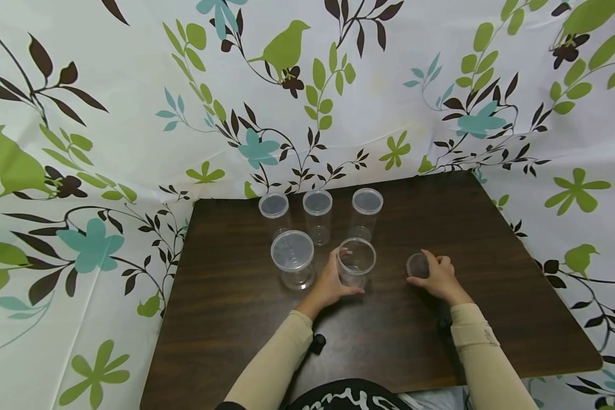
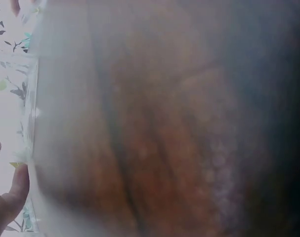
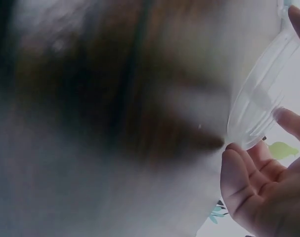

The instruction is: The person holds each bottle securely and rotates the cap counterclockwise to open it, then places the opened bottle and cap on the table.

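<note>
My left hand point(image 1: 329, 286) grips a clear plastic jar point(image 1: 356, 265) with an uncovered round mouth, thumb on the near side and fingers round the far side. To its right, my right hand point(image 1: 441, 278) holds a translucent round lid point(image 1: 417, 266) by its edge, low over the table. In the right wrist view the lid's ridged rim point(image 3: 261, 94) shows between thumb and fingers point(image 3: 238, 177). The left wrist view is mostly blurred table, with part of the left hand point(image 2: 9, 197) at the edge.
A wide lidded jar point(image 1: 293, 259) stands just left of the gripped jar. Behind are three slimmer lidded jars: left point(image 1: 274, 210), middle point(image 1: 318, 213) and right point(image 1: 366, 210). All are on the dark wooden table point(image 1: 225, 330), against a patterned curtain point(image 1: 133, 114).
</note>
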Motion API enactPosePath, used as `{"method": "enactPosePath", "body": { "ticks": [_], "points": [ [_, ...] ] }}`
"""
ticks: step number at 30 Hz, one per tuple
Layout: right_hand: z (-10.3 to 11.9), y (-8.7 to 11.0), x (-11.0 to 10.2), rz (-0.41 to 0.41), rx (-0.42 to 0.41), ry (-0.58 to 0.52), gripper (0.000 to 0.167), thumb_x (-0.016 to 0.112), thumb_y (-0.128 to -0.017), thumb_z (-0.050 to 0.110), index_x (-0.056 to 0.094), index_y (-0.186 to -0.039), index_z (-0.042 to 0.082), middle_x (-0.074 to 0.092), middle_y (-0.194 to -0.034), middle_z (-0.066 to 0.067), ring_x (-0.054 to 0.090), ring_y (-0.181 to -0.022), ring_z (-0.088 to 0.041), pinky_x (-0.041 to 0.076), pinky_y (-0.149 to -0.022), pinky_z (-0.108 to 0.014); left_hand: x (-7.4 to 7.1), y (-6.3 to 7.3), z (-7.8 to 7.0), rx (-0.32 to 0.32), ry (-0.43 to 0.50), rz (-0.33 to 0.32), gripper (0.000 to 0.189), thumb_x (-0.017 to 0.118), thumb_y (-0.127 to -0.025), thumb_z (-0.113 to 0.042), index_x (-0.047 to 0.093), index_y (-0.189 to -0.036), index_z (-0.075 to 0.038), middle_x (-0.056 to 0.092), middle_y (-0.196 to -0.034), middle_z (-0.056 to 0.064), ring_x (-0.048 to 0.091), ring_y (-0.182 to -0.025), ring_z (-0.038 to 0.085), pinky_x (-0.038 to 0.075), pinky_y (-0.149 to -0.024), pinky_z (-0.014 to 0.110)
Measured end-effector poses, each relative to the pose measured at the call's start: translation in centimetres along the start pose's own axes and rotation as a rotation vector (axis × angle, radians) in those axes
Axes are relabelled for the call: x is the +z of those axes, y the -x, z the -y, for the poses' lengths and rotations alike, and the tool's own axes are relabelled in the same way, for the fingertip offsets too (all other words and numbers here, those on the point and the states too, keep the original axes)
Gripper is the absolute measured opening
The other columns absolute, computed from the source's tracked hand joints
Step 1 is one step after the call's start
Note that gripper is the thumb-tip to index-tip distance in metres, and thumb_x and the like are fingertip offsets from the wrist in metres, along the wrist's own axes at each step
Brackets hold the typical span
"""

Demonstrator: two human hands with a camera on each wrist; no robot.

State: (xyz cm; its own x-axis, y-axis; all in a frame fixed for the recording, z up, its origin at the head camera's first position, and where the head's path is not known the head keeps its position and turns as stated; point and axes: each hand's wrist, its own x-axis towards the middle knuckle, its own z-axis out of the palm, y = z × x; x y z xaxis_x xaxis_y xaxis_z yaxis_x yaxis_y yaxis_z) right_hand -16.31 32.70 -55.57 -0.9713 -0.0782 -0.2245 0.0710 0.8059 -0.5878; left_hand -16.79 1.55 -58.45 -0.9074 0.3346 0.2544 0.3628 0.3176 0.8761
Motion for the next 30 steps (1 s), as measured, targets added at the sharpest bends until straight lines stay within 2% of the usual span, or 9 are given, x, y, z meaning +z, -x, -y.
{"method": "enactPosePath", "body": {
  "ticks": [4, 9, 13, 21, 27, 30],
  "points": [
    [0.1, 0.0, 0.2, 0.023, -0.014, 0.054, 0.097, 0.080, -0.088, 0.036, 0.024, -0.156, -0.004, 0.025, -0.132, -0.039, 0.027, -0.120, -0.060, 0.040, -0.086, -0.070, 0.1, 0.0, -0.2, -0.018, -0.026, 0.005, 0.116, 0.101, -0.059, -0.016, 0.028, -0.147, 0.000, 0.054, -0.143, 0.014, 0.051, -0.133, 0.025, 0.039, -0.112, 0.042],
    [0.1, 0.0, 0.5, 0.034, -0.040, 0.128, 0.097, 0.082, -0.085, 0.039, 0.029, -0.155, -0.002, 0.029, -0.135, -0.038, 0.031, -0.117, -0.056, 0.040, -0.084, -0.068, 0.1, 0.0, -0.3, -0.060, -0.050, 0.009, 0.115, 0.101, -0.059, -0.019, 0.029, -0.147, -0.003, 0.054, -0.144, 0.012, 0.051, -0.133, 0.027, 0.040, -0.111, 0.042],
    [0.1, -0.1, 0.8, 0.026, -0.053, 0.140, 0.096, 0.082, -0.085, 0.040, 0.031, -0.155, -0.002, 0.029, -0.136, -0.039, 0.031, -0.119, -0.057, 0.037, -0.086, -0.070, 0.0, 0.0, -0.3, -0.076, -0.062, 0.003, 0.114, 0.101, -0.060, -0.020, 0.029, -0.147, -0.004, 0.055, -0.144, 0.010, 0.052, -0.132, 0.028, 0.041, -0.110, 0.042],
    [0.4, -0.2, 0.8, 0.033, -0.049, 0.150, 0.099, 0.082, -0.085, 0.042, 0.029, -0.156, -0.002, 0.029, -0.137, -0.041, 0.031, -0.119, -0.058, 0.037, -0.087, -0.071, -0.2, 0.2, -0.6, -0.129, -0.132, -0.009, 0.114, 0.101, -0.059, -0.026, 0.032, -0.148, -0.008, 0.055, -0.142, -0.001, 0.054, -0.130, 0.021, 0.044, -0.107, 0.039],
    [1.3, -0.4, 0.4, 0.067, -0.032, 0.163, 0.105, 0.080, -0.085, 0.045, 0.020, -0.157, -0.003, 0.023, -0.144, -0.044, 0.025, -0.126, -0.063, 0.027, -0.094, -0.076, -0.1, 0.4, -0.7, -0.168, -0.186, -0.015, 0.112, 0.100, -0.060, -0.033, 0.034, -0.149, -0.011, 0.055, -0.141, -0.004, 0.056, -0.126, 0.019, 0.047, -0.102, 0.039],
    [2.6, -1.1, 0.3, 0.047, -0.035, 0.177, 0.107, 0.078, -0.087, 0.044, 0.015, -0.157, -0.006, 0.017, -0.149, -0.044, 0.018, -0.132, -0.064, 0.021, -0.097, -0.078, -0.1, 0.5, -0.8, -0.189, -0.215, -0.018, 0.111, 0.099, -0.061, -0.036, 0.035, -0.149, -0.013, 0.056, -0.140, -0.004, 0.058, -0.123, 0.019, 0.049, -0.099, 0.040]
  ]
}}
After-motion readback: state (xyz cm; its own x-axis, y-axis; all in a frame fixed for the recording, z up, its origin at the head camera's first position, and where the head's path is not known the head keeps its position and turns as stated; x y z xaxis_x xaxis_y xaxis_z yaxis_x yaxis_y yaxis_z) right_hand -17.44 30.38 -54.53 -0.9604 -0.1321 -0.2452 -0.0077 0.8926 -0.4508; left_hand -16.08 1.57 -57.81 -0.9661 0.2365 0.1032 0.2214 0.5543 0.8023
